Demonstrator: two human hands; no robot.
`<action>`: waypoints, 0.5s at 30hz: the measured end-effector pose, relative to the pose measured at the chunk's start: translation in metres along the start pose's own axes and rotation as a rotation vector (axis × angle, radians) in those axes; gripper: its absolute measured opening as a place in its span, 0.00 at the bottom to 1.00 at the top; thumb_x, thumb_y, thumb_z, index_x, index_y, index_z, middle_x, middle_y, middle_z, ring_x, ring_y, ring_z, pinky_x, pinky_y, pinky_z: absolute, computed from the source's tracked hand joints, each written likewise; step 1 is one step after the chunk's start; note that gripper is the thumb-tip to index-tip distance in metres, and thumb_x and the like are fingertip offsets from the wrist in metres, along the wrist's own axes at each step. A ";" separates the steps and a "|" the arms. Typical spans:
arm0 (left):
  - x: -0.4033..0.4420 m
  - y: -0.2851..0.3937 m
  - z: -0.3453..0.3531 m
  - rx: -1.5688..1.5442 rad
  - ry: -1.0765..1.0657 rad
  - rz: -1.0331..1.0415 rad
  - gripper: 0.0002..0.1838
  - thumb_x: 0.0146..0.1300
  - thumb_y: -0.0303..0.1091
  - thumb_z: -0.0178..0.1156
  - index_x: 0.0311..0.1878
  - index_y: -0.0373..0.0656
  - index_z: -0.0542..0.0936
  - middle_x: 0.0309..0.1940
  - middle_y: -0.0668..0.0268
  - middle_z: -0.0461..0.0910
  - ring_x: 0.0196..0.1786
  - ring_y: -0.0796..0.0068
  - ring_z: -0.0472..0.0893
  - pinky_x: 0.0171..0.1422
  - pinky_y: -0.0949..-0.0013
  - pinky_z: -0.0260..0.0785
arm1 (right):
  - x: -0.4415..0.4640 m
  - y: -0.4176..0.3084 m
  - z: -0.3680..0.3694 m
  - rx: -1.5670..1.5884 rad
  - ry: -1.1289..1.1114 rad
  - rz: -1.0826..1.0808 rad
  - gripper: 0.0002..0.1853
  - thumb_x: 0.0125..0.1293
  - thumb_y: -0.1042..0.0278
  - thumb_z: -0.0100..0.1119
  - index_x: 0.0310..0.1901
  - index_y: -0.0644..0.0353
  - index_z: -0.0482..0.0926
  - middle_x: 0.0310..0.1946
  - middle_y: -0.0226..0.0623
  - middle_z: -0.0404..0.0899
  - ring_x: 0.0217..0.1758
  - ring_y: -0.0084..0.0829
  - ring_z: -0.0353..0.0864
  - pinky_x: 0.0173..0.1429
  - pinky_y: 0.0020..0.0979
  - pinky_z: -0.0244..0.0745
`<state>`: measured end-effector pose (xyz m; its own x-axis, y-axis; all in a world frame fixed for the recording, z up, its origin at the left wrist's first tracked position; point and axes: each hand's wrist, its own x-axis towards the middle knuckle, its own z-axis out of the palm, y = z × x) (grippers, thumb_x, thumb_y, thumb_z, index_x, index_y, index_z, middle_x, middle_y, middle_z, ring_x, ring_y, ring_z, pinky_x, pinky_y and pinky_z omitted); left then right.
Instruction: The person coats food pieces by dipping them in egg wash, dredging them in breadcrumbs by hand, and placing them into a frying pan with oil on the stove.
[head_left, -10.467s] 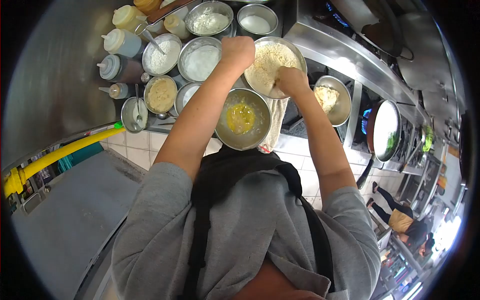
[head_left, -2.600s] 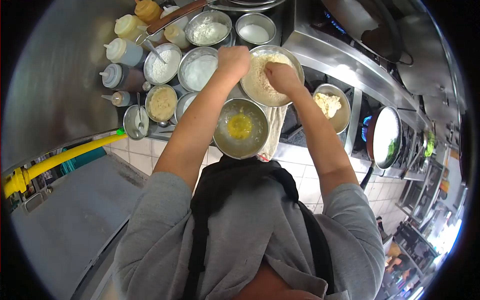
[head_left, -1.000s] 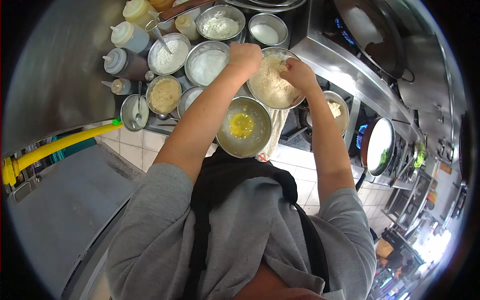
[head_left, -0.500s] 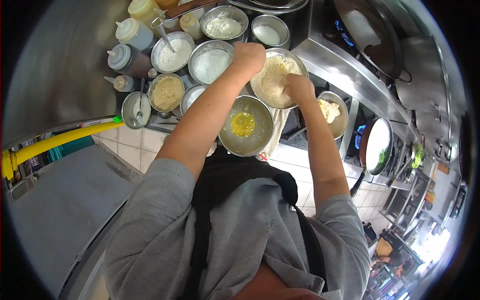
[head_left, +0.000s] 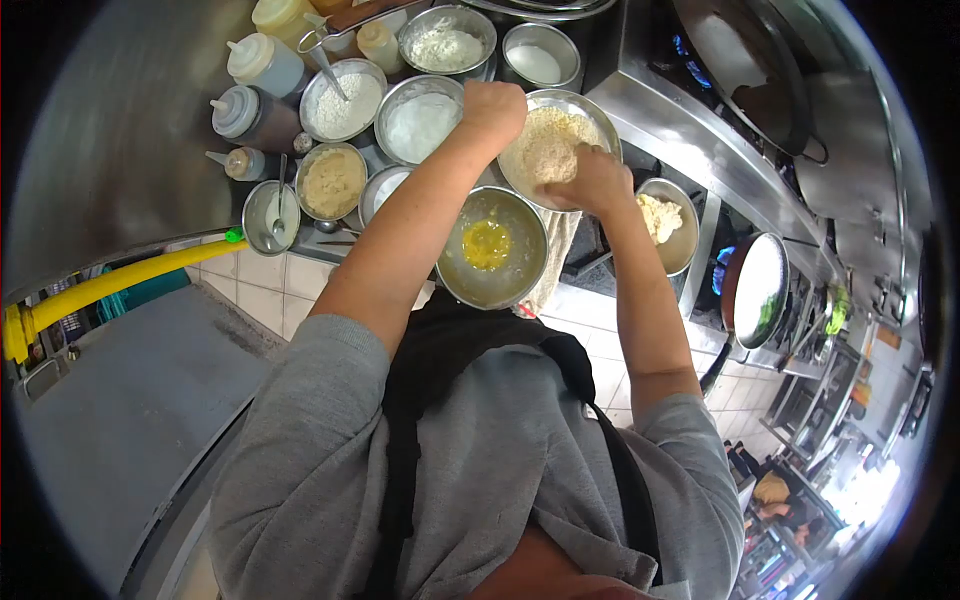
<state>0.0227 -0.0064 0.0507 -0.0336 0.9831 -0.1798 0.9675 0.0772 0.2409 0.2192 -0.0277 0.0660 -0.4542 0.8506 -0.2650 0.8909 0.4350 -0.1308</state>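
Note:
My left hand [head_left: 494, 108] is closed on the left rim of a steel bowl [head_left: 606, 122] of pale crumbs. Inside that bowl, my right hand [head_left: 592, 180] is at the lower right, fingers bent down against the crumbs [head_left: 545, 150]; its fingertips are partly hidden. Just below, nearest my body, sits a steel bowl [head_left: 520, 272] with yellow liquid [head_left: 486, 244] in it. A bowl of white powder [head_left: 422, 122] stands to the left of my left hand. Right of my right wrist is a bowl [head_left: 684, 240] holding a pale yellow lumpy mass [head_left: 660, 216].
More bowls, one with beige paste [head_left: 333, 183], and squeeze bottles [head_left: 262, 62] stand at the left. On the right, a pan [head_left: 757, 290] sits over a blue flame near a large wok [head_left: 740, 60]. A cloth [head_left: 556, 262] hangs off the edge. A person [head_left: 775, 497] is far off.
My right hand has shifted slightly left and down within the crumb bowl, its fingers now reaching toward the lower rim. My left hand stays at the bowl's rim.

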 end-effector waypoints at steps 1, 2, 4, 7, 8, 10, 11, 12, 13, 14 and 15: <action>0.001 0.002 0.000 0.005 -0.006 -0.007 0.11 0.57 0.29 0.56 0.36 0.41 0.88 0.39 0.52 0.87 0.44 0.56 0.87 0.50 0.52 0.71 | -0.001 0.001 0.008 -0.036 0.015 0.002 0.26 0.58 0.44 0.67 0.48 0.60 0.82 0.46 0.52 0.83 0.52 0.44 0.84 0.57 0.43 0.77; 0.003 0.004 0.000 0.003 -0.007 -0.005 0.11 0.57 0.29 0.56 0.36 0.41 0.88 0.39 0.52 0.87 0.44 0.56 0.87 0.50 0.52 0.71 | -0.002 0.002 0.015 -0.072 0.031 0.004 0.26 0.57 0.46 0.68 0.47 0.61 0.82 0.45 0.55 0.83 0.52 0.43 0.84 0.58 0.43 0.77; 0.004 0.006 0.000 0.038 -0.019 0.002 0.11 0.60 0.31 0.55 0.36 0.47 0.88 0.38 0.58 0.88 0.45 0.61 0.87 0.51 0.52 0.68 | 0.013 0.013 0.026 -0.012 -0.044 0.042 0.24 0.56 0.49 0.68 0.46 0.61 0.82 0.44 0.56 0.83 0.52 0.44 0.84 0.58 0.43 0.77; 0.004 0.008 -0.002 0.033 -0.020 -0.004 0.11 0.60 0.31 0.55 0.37 0.46 0.88 0.39 0.58 0.88 0.46 0.61 0.87 0.52 0.52 0.68 | 0.029 0.040 0.039 0.052 -0.116 0.100 0.19 0.55 0.55 0.67 0.43 0.60 0.83 0.42 0.55 0.84 0.50 0.45 0.84 0.58 0.44 0.77; 0.003 0.007 -0.002 0.033 -0.023 -0.006 0.11 0.60 0.31 0.55 0.37 0.46 0.88 0.39 0.58 0.88 0.46 0.61 0.87 0.52 0.52 0.68 | 0.030 0.047 0.037 0.196 -0.054 0.048 0.20 0.54 0.54 0.67 0.43 0.59 0.82 0.39 0.52 0.84 0.47 0.47 0.85 0.53 0.45 0.78; 0.001 0.004 -0.001 0.064 -0.054 0.008 0.12 0.61 0.31 0.55 0.38 0.46 0.88 0.40 0.58 0.88 0.46 0.61 0.86 0.53 0.52 0.68 | 0.025 0.040 0.018 0.302 -0.004 0.024 0.20 0.54 0.52 0.67 0.43 0.58 0.81 0.38 0.49 0.85 0.44 0.48 0.85 0.49 0.45 0.78; 0.001 0.004 0.000 0.064 -0.060 0.008 0.12 0.61 0.31 0.55 0.38 0.46 0.88 0.40 0.58 0.88 0.46 0.61 0.86 0.53 0.52 0.68 | 0.023 0.035 0.015 0.304 -0.009 0.027 0.20 0.54 0.52 0.67 0.43 0.58 0.81 0.38 0.49 0.85 0.44 0.48 0.85 0.49 0.45 0.78; 0.002 0.004 -0.001 0.037 -0.035 0.007 0.11 0.59 0.29 0.55 0.37 0.44 0.88 0.38 0.55 0.87 0.45 0.58 0.86 0.51 0.52 0.69 | 0.023 0.031 0.013 0.157 -0.054 0.032 0.22 0.54 0.52 0.67 0.45 0.58 0.81 0.38 0.48 0.85 0.44 0.47 0.85 0.49 0.44 0.77; 0.001 0.005 -0.001 0.010 -0.012 0.006 0.11 0.58 0.28 0.56 0.36 0.42 0.88 0.37 0.53 0.87 0.43 0.55 0.86 0.49 0.51 0.71 | 0.022 0.029 0.013 0.011 -0.099 0.039 0.23 0.54 0.52 0.67 0.47 0.58 0.81 0.39 0.47 0.85 0.44 0.46 0.85 0.49 0.43 0.77; 0.000 0.007 -0.001 0.011 -0.013 0.008 0.11 0.58 0.28 0.56 0.36 0.42 0.88 0.37 0.53 0.87 0.43 0.55 0.86 0.49 0.51 0.71 | 0.025 0.033 0.026 0.062 -0.136 0.053 0.21 0.54 0.51 0.66 0.45 0.58 0.83 0.41 0.49 0.84 0.48 0.47 0.84 0.54 0.45 0.77; 0.002 0.008 0.000 0.020 0.020 0.014 0.10 0.57 0.28 0.56 0.35 0.42 0.88 0.37 0.53 0.87 0.43 0.55 0.87 0.49 0.51 0.71 | 0.028 0.036 0.025 0.063 -0.132 0.051 0.21 0.54 0.51 0.66 0.45 0.58 0.83 0.41 0.49 0.84 0.48 0.47 0.84 0.54 0.45 0.77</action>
<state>0.0303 -0.0043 0.0519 -0.0251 0.9872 -0.1575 0.9727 0.0604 0.2239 0.2393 0.0044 0.0303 -0.4079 0.8231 -0.3951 0.9130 0.3697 -0.1722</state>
